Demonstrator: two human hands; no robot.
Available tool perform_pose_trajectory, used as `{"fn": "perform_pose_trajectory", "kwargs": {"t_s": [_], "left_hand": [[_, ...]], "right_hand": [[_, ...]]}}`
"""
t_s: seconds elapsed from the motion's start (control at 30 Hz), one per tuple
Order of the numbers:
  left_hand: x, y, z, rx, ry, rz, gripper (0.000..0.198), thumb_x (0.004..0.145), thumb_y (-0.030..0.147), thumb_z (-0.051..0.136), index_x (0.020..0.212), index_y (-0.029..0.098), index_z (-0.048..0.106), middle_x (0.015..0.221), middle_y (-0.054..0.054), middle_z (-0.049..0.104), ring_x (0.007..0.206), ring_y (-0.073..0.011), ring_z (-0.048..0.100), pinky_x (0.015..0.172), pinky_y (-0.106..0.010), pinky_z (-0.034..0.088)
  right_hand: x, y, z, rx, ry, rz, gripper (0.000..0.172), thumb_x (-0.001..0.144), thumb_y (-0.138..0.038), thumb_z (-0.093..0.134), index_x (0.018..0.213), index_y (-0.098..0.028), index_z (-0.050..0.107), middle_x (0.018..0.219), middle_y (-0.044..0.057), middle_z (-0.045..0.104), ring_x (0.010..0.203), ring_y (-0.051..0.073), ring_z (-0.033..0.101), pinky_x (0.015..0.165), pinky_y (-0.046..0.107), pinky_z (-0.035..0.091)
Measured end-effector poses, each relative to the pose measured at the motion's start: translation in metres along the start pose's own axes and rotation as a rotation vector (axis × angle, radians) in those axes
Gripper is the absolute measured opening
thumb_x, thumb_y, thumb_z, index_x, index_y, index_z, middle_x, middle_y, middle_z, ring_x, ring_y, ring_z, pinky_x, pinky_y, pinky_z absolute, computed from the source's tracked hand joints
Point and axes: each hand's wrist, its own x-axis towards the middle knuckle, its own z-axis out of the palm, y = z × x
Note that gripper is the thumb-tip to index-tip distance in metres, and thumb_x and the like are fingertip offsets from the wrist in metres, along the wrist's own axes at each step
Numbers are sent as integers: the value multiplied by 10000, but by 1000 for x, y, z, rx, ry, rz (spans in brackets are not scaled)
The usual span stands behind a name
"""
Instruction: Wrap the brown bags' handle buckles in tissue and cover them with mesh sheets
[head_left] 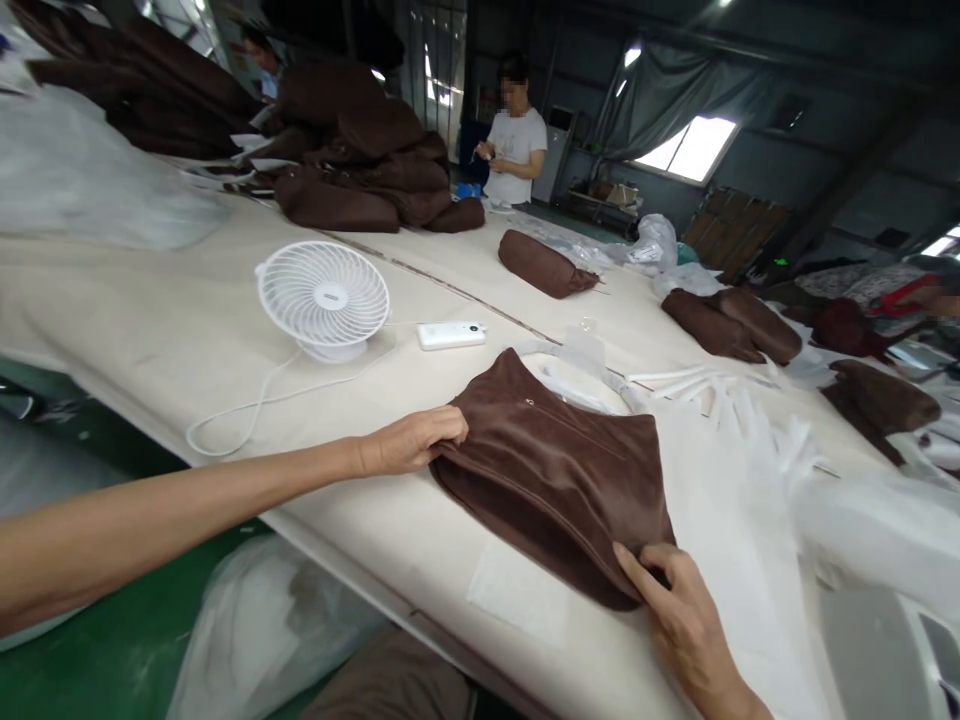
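My left hand [416,440] is closed on the left edge of the brown bag [555,450]. My right hand [679,610] grasps its near right corner, thumb toward the left. The bag lies on the table [225,290] directly in front of me, its long near edge spanning between both hands. A white device [451,336] is positioned beyond the bag's left side; a fan [322,300] stands left of the device. White strips [727,400] lie to the bag's right.
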Motion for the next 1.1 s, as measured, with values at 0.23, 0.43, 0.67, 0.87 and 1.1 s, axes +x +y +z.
{"fn": "perform_pose_trajectory", "kwargs": {"t_s": [0.23,0.43,0.67,0.87,1.1], "left_hand": [[4,5,2,-39,31,-13,234,732,13,402,829,205,496,912,-64,594,864,-191,558,797,-309,451],[-2,6,3,-106,136,-94,153,740,75,472,805,204,522,887,-55,612,840,-183,579,792,-298,479],[-26,13,34,-108,619,-514,340,762,278,583,1080,200,491,1170,-110,537,1118,-246,539,985,-429,457],[-30,13,44,-335,585,-838,491,679,415,724,1081,198,545,808,0,644,711,-206,624,637,-309,510],[-19,25,35,-675,504,-862,398,672,444,714,938,159,633,795,-18,671,710,-202,640,592,-279,512]], "right_hand": [[79,-16,-23,51,-333,33,294,938,-279,562,1229,-238,577,1046,93,663,892,241,659,741,364,573],[101,-21,-5,-37,-514,-144,527,932,-154,492,1446,-266,466,1055,93,666,928,233,650,777,361,538],[54,-37,33,-299,-244,-324,551,954,-280,472,1494,-184,417,1526,96,457,1368,311,424,975,464,398],[85,-36,15,-118,-343,-320,502,969,-500,519,1402,-246,532,1356,82,626,1161,273,617,879,399,486],[135,-36,42,127,-221,-186,374,1061,-325,339,1218,-129,616,919,99,722,775,189,675,693,310,534]]}}
